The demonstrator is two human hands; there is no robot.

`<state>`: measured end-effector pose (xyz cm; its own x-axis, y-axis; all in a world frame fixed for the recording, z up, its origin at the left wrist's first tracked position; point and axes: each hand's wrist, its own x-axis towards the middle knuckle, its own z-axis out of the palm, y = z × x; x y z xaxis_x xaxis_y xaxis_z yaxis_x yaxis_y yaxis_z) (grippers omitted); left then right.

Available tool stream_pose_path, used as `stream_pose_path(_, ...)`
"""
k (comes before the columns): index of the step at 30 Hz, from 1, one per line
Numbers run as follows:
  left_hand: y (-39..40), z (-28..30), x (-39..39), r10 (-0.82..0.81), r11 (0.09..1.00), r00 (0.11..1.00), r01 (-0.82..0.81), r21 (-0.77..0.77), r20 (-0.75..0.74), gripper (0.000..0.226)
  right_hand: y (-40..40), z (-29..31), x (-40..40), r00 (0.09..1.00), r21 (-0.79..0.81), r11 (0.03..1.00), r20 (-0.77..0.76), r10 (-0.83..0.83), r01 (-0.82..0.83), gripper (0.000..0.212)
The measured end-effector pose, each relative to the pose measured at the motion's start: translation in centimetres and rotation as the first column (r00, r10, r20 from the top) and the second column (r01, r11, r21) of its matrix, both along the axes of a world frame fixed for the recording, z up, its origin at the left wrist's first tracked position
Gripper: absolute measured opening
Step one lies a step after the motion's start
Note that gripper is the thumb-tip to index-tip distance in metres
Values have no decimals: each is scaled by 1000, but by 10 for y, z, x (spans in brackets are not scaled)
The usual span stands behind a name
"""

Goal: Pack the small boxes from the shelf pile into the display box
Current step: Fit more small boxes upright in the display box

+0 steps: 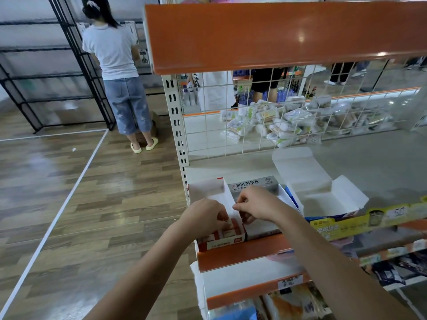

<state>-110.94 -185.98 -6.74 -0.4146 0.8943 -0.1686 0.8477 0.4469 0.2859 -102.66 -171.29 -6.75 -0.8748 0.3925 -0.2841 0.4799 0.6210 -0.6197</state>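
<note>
Both hands are low centre of frame, over the red-and-white cardboard display box (220, 239) at the shelf's front edge. Left hand (204, 218) is curled, pinching what looks like a small red-and-white box (233, 224) down into it. Right hand (258, 205) has its fingers bent at the white divider wall (227, 199); can't tell whether it holds anything. Several small boxes already sit inside. Grey lettered carton (253, 184) is just behind, open white empty carton (323, 197) to the right. My advice: keep the divider steady, drop the box in squarely, flush against its neighbours, no tilt.
</note>
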Motion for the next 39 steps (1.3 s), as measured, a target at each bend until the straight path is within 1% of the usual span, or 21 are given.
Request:
stream_pose_path(4, 1, 4, -1, -2, 1000, 1000, 3, 19, -7, 33, -7, 3, 5, 1000, 100, 995, -7, 26, -25, 32)
stream_pose_path(6, 2, 11, -3, 2, 998, 1000, -1, 56, -16, 34, -9, 6, 10, 999, 162, 986, -29, 43, -38, 32)
stream_pose_path(8, 7, 22, -5, 12, 993, 999, -7, 115, -50, 31, -8, 11, 15, 995, 217, 976, -88, 37, -17, 24)
stream_pose_path(10, 16, 35, -5, 27, 986, 994, -10, 164, -104, 28, -2, 19, 23, 982, 277, 961, -184, 28, 25, 19)
stream_pose_path(12, 31, 48, 0, 33, 981, 989, -4, 196, -143, 29, 11, 26, 31, 964, 343, 937, -263, 36, 59, 19)
stream_pose_path(13, 41, 53, 4, 28, 979, 987, 6, 206, -159, 29, 19, 30, 36, 961, 376, 924, -274, 41, 68, 20)
stream_pose_path(17, 93, 61, 30, -65, 977, 959, 118, 179, -275, 28, 64, 41, 66, 976, 510, 856, -214, 32, 83, 28)
stream_pose_path(20, 139, 61, 60, -142, 970, 947, 191, 150, -288, 31, 103, 45, 103, 987, 573, 812, -156, -27, 113, 34)
stream_pose_path(25, 221, 62, 127, -249, 940, 920, 304, 152, -302, 34, 173, 47, 180, 984, 605, 778, -58, -169, 170, 39)
stream_pose_path(28, 271, 64, 173, -304, 919, 903, 362, 157, -303, 36, 215, 47, 230, 962, 588, 771, -53, -267, 246, 41)
stream_pose_path(31, 320, 64, 219, -352, 903, 898, 400, 157, -263, 37, 257, 50, 280, 942, 561, 766, -83, -324, 313, 43)
stream_pose_path(33, 350, 62, 246, -392, 895, 889, 428, 124, -236, 38, 282, 51, 307, 924, 538, 757, -128, -360, 370, 41)
stream_pose_path(35, 382, 60, 268, -417, 889, 878, 448, 96, -234, 39, 306, 51, 329, 899, 518, 738, -185, -398, 433, 40)
stream_pose_path(37, 410, 56, 282, -426, 885, 873, 457, 91, -236, 38, 326, 47, 344, 885, 526, 714, -221, -410, 462, 39)
stream_pose_path(39, 439, 51, 297, -434, 881, 868, 465, 89, -243, 40, 347, 41, 362, 873, 536, 694, -221, -434, 480, 39)
